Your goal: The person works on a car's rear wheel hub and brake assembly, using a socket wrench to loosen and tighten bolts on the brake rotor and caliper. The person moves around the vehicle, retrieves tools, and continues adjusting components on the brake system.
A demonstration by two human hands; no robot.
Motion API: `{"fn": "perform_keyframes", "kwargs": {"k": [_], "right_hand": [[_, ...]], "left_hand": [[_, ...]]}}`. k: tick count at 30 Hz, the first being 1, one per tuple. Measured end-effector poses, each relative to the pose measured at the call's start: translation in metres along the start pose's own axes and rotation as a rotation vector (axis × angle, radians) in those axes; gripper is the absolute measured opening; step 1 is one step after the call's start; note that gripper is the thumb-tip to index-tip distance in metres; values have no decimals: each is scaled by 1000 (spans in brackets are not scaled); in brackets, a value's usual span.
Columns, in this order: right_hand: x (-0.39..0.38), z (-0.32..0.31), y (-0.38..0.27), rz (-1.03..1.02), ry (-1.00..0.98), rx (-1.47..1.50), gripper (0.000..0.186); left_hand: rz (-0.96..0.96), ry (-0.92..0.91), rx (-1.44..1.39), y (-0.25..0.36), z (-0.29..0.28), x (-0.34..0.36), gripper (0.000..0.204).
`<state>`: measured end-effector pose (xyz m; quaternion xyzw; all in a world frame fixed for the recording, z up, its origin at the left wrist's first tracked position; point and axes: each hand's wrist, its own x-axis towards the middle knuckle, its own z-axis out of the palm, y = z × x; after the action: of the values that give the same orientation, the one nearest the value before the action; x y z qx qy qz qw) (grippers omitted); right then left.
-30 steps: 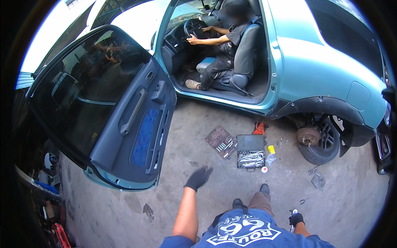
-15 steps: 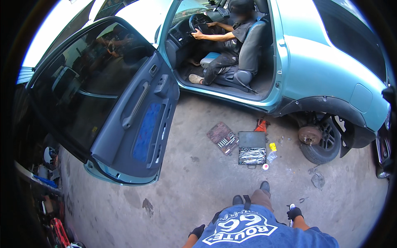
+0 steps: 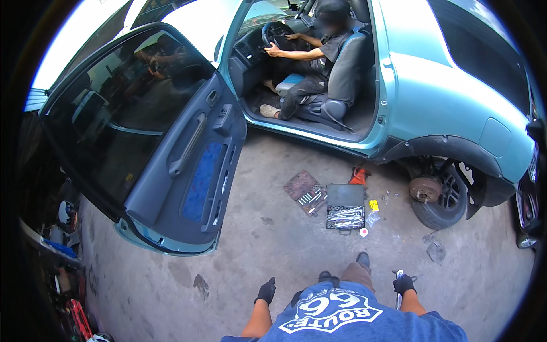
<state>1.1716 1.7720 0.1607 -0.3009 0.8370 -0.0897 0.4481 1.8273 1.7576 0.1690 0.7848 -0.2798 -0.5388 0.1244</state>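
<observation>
My right hand (image 3: 405, 284), in a black glove, is closed around a silver ratchet wrench (image 3: 400, 274), whose head sticks out above the fingers and whose handle shows below. Dark pliers on the floor are partly hidden behind that hand. My left hand (image 3: 266, 291), also gloved in black, hangs at my left side with a finger or thumb stretched out and nothing visible in it. On the concrete ahead lies an opened tool case (image 3: 345, 198) full of wrenches (image 3: 345, 217). A second, reddish-brown socket case (image 3: 306, 192) lies open beside it.
A turquoise car (image 3: 421, 85) stands ahead with its door (image 3: 188, 171) swung out to the left. A person (image 3: 319, 57) sits inside, hands at the steering wheel. An orange jack (image 3: 359, 175), a bare brake drum (image 3: 424, 189) and a loose wheel (image 3: 447, 208) are near the rear.
My left hand has swung forward, showing more of the forearm. The right hand has moved slightly forward with the ratchet wrench, now overlapping the pliers in view.
</observation>
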Motion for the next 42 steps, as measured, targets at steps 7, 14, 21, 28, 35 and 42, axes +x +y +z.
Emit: {"fn": "perform_keyframes", "kwargs": {"k": [7, 14, 21, 28, 35, 42], "right_hand": [[-10, 5, 54, 146, -79, 3, 25], [-30, 6, 86, 27, -190, -88, 21], [-36, -12, 60, 141, -6, 51, 25], [-37, -43, 57, 95, 25, 31, 22], [-28, -79, 93, 182, 4, 179, 21], [-38, -167, 113, 217, 17, 98, 13]], "left_hand": [[-54, -17, 87, -11, 24, -6, 60], [-116, -61, 199, -31, 39, -18, 63], [86, -94, 368, -27, 30, 16, 49], [165, 23, 106, -7, 23, 44, 65], [-5, -19, 250, 12, 78, 7, 57], [-105, -113, 417, 69, 171, -50, 54]]}}
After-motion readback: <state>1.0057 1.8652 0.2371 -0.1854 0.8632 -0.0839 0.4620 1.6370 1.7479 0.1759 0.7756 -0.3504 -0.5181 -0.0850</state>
